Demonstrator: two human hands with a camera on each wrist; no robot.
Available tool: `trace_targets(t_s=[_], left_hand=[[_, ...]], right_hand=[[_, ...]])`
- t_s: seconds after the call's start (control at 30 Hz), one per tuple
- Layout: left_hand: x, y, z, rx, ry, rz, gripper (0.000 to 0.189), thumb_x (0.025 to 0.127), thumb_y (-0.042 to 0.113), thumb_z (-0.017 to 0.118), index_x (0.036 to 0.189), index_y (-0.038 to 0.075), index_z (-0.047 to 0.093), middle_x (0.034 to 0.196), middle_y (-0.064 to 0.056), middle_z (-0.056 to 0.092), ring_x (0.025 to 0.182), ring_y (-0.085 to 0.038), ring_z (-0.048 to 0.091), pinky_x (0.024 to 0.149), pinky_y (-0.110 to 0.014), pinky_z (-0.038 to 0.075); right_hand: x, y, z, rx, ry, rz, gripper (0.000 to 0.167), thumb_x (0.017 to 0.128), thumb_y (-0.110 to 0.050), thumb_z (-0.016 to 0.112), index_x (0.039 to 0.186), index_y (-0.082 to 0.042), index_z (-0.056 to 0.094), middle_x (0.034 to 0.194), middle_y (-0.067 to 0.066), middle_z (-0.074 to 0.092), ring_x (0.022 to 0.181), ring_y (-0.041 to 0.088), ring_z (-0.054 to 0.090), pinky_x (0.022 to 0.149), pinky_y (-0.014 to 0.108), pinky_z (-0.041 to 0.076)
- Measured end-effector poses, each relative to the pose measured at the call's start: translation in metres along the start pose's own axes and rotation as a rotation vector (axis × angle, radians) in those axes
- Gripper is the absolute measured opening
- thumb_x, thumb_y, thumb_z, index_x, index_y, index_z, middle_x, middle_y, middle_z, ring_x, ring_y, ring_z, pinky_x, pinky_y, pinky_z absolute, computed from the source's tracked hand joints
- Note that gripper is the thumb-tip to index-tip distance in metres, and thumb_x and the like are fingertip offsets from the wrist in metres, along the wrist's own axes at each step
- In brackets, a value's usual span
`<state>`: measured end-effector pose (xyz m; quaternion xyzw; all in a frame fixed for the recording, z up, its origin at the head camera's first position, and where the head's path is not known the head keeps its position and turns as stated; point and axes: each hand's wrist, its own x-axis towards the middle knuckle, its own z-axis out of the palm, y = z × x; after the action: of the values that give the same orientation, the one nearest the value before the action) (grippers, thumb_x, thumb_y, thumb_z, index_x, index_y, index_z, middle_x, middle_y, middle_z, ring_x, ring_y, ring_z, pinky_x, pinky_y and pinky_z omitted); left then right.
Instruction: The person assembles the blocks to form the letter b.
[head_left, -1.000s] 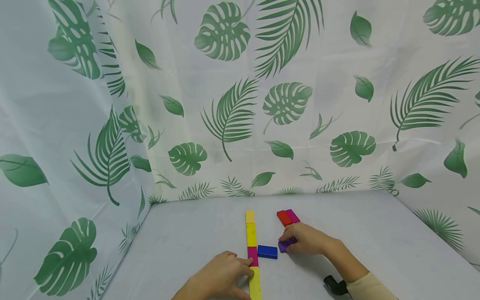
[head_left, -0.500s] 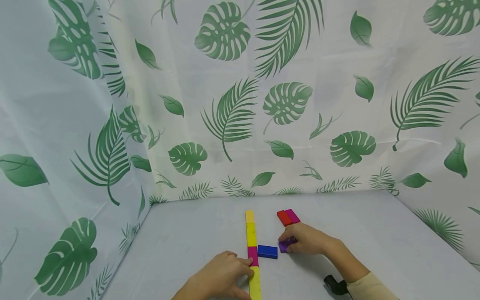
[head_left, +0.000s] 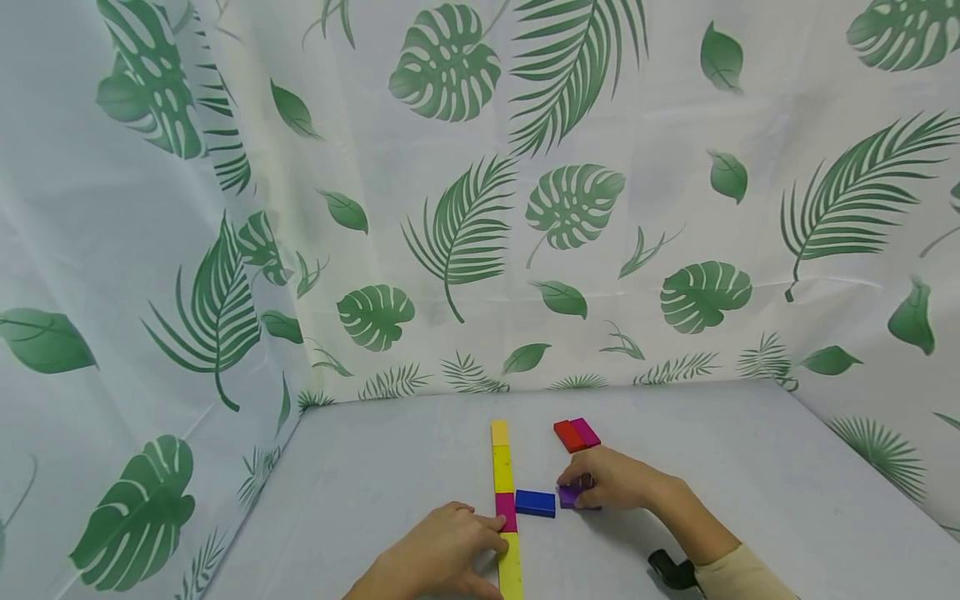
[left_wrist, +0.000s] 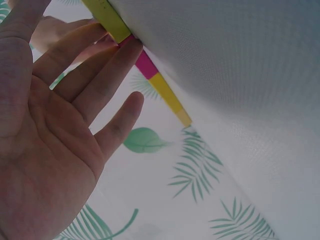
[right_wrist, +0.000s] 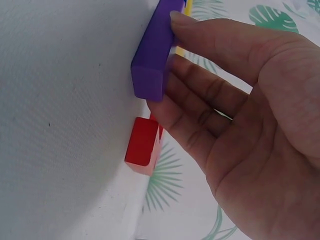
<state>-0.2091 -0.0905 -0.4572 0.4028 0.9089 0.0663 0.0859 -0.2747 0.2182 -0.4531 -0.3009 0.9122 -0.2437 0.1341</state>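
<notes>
In the head view a row of end-to-end blocks runs away from me: a yellow block (head_left: 510,568) nearest, then a magenta block (head_left: 506,508), another yellow block (head_left: 502,469) and a paler yellow one (head_left: 499,432). The fingertips of my left hand (head_left: 444,550) rest against its left side, at the magenta and nearest yellow blocks; the left wrist view shows the fingers fairly straight. A blue block (head_left: 535,503) lies crosswise just right of the magenta one. My right hand (head_left: 617,478) pinches a purple block (right_wrist: 154,57) between thumb and fingers, close to the blue block's right end.
Beyond the right hand, a red block (head_left: 568,437) and a magenta block (head_left: 585,432) lie side by side. A black curved object (head_left: 670,572) sits at the right wrist by the sleeve. A leaf-patterned curtain (head_left: 585,350) borders the light table (head_left: 375,467).
The purple block has turned to lie more in line with the blue block and shifted slightly right, with the right fingers adjusting on it. The left hand stays put.
</notes>
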Motion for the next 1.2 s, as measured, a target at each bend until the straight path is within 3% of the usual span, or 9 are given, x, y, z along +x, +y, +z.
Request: trace_targets(t_s=[0.33,1.2], left_hand=[[-0.0009,0.0005,0.0008,-0.010,-0.004,-0.021,0.051,0.080,0.061,0.082,0.124,0.036,0.076,0.132,0.019,0.069,0.112,0.001,0.066,0.108,-0.040,0.052],[-0.0011,0.0016,-0.0008,-0.018,-0.010,-0.033,0.051,0.080,0.065,0.079,0.123,0.039,0.076,0.132,0.022,0.068,0.111,0.003,0.066,0.109,-0.040,0.052]], right_hand=[[-0.0014,-0.0010,-0.0007,0.039,-0.012,0.003,0.028,0.089,-0.015,0.082,0.117,-0.015,0.081,0.091,-0.008,0.066,0.082,0.008,0.056,0.071,0.021,0.050],[-0.0043,-0.0063,-0.0032,0.092,-0.032,0.023,0.028,0.088,-0.011,0.083,0.115,-0.013,0.081,0.091,-0.006,0.070,0.082,0.011,0.059,0.071,0.022,0.053]])
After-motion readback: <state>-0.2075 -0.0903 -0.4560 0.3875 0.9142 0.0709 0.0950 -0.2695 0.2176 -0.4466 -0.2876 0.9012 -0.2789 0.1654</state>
